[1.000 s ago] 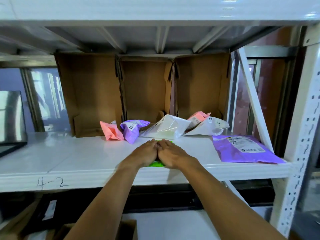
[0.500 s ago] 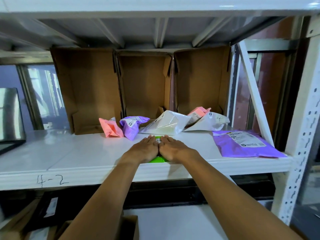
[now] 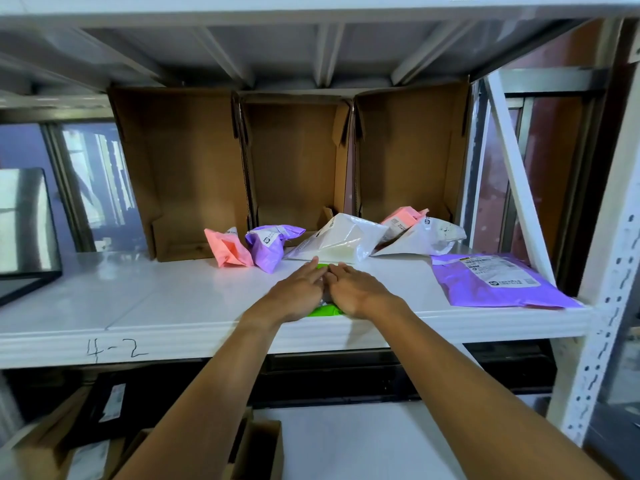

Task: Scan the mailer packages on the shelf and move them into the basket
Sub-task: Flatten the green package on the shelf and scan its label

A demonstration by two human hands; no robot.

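A green mailer (image 3: 325,310) lies flat near the front edge of the white shelf (image 3: 156,306), almost wholly covered by my hands. My left hand (image 3: 298,294) and my right hand (image 3: 356,292) rest palm down on it, side by side, fingers stretched forward and touching. Behind them lie a pink mailer (image 3: 227,249), a small purple mailer (image 3: 270,244), a white mailer (image 3: 341,239), a second pink mailer (image 3: 403,220) and another white mailer (image 3: 424,237). A flat purple mailer (image 3: 491,282) with a label lies at the right. No basket is in view.
Three open cardboard boxes (image 3: 298,161) stand on their sides along the back of the shelf. A white upright post (image 3: 602,271) and a diagonal brace (image 3: 516,181) bound the right side. More cardboard boxes (image 3: 256,448) sit below the shelf. "4-2" (image 3: 116,349) is written on the front lip.
Both hands have stayed pressed on the green mailer, their fingers reaching slightly further forward. The view has shifted a little closer and downward.
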